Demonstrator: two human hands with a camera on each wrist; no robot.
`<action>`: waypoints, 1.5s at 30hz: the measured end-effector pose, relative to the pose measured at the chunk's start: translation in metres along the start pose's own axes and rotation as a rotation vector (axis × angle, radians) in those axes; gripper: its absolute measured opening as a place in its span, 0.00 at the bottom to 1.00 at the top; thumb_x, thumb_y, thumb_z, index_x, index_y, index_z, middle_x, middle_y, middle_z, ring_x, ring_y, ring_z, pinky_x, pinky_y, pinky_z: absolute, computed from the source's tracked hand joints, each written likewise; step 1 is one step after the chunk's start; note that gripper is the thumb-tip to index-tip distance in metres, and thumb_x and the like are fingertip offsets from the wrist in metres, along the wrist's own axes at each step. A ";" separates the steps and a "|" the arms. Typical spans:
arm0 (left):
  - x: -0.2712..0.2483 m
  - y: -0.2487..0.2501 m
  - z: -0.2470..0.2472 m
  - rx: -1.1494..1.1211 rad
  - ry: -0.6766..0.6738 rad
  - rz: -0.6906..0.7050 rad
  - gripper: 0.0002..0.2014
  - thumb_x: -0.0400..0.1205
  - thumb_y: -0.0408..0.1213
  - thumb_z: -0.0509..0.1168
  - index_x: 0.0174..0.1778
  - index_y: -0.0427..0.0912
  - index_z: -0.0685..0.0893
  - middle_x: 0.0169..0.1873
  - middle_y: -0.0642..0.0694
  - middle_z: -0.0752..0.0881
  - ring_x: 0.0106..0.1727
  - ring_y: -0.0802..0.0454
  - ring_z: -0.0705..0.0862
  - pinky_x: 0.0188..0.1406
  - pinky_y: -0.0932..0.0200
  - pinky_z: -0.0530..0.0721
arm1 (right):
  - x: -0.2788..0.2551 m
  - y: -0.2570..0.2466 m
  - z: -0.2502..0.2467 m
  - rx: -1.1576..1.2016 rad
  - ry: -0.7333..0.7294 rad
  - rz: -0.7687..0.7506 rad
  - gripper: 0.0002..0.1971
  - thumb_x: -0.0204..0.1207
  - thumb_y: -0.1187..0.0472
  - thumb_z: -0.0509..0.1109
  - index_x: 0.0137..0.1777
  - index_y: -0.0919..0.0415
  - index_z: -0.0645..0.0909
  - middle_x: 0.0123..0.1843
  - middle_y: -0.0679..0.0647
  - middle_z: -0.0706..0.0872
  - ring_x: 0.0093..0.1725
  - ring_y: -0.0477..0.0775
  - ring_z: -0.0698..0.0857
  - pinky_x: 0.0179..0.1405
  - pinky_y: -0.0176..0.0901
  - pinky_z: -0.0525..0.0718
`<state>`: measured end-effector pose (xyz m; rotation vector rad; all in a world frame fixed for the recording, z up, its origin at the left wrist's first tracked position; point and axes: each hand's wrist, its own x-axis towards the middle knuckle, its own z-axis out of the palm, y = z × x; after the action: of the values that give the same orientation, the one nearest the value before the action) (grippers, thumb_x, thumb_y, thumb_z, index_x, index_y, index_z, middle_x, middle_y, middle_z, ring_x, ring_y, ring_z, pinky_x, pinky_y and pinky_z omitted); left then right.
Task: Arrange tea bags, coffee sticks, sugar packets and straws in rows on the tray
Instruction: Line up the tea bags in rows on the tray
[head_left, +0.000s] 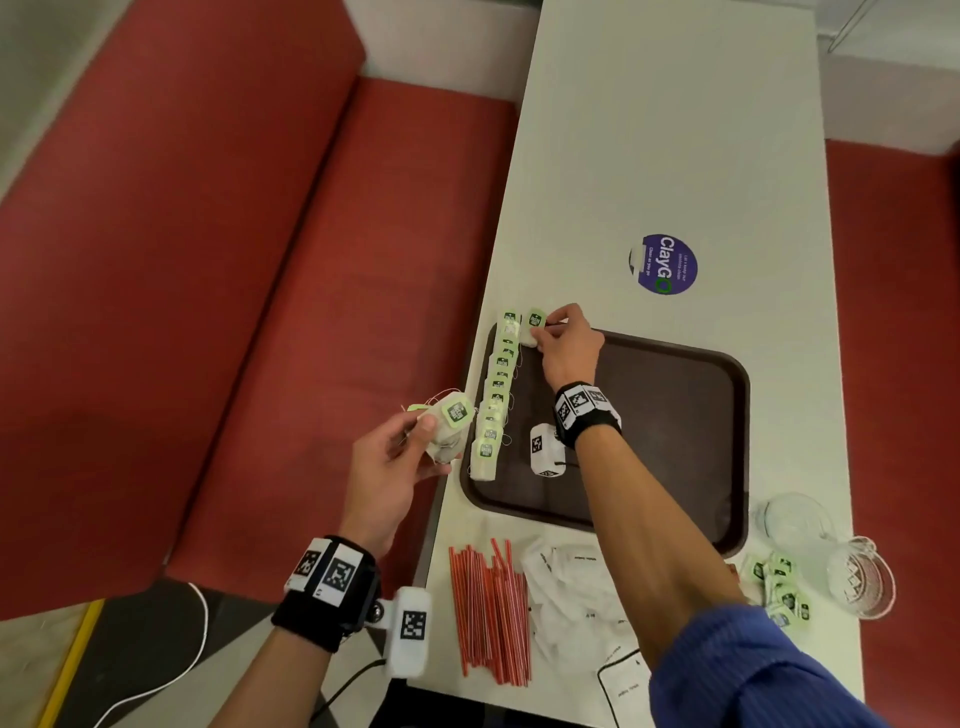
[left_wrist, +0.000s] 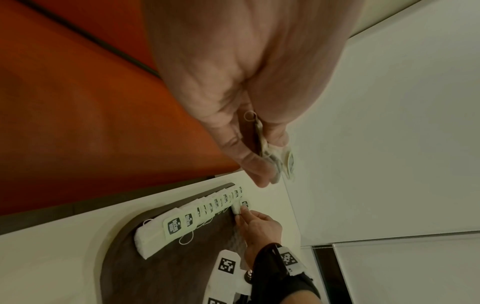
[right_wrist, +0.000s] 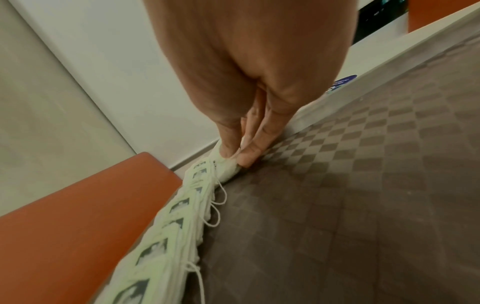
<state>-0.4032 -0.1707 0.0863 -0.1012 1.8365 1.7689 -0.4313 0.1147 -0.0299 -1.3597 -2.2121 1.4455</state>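
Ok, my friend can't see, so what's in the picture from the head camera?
The right hand sets a tea bag at the far end of a brown tray, beside a row of tea bags. The left hand holds more tea bags; red straws wait nearby.

left wrist: black strap (head_left: 332, 597), white tag blocks, white camera pod (head_left: 410, 631) | right wrist: black strap (head_left: 587, 415), tag blocks, pod | right sleeve (head_left: 753, 670): blue, ribbed

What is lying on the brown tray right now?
On the brown tray lies one overlapping row of tea bags along its left edge. At the far end the right hand pinches another tea bag. The forearm hides part of the tray's near side.
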 end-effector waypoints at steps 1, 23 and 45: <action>0.001 0.002 0.002 -0.003 -0.001 0.001 0.11 0.91 0.39 0.68 0.62 0.40 0.92 0.57 0.40 0.95 0.59 0.37 0.94 0.47 0.55 0.95 | -0.005 -0.007 -0.005 -0.010 0.017 -0.002 0.11 0.85 0.62 0.80 0.62 0.59 0.82 0.48 0.53 0.89 0.49 0.42 0.82 0.65 0.54 0.89; 0.039 0.023 0.033 0.114 -0.008 0.053 0.13 0.77 0.40 0.85 0.57 0.51 0.96 0.55 0.53 0.96 0.58 0.49 0.94 0.69 0.37 0.90 | -0.081 -0.049 -0.074 0.227 -0.084 -0.151 0.06 0.84 0.57 0.83 0.56 0.52 0.89 0.46 0.48 0.95 0.44 0.50 0.95 0.51 0.43 0.92; 0.043 0.008 -0.005 0.100 -0.033 0.048 0.12 0.79 0.32 0.82 0.57 0.46 0.96 0.59 0.48 0.96 0.62 0.44 0.94 0.70 0.34 0.89 | 0.025 -0.018 -0.016 -0.432 -0.245 -0.168 0.09 0.85 0.65 0.79 0.61 0.62 0.85 0.53 0.62 0.89 0.51 0.61 0.84 0.50 0.47 0.79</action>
<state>-0.4444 -0.1598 0.0737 0.0104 1.9147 1.6970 -0.4472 0.1413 -0.0153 -1.1078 -2.8457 1.1739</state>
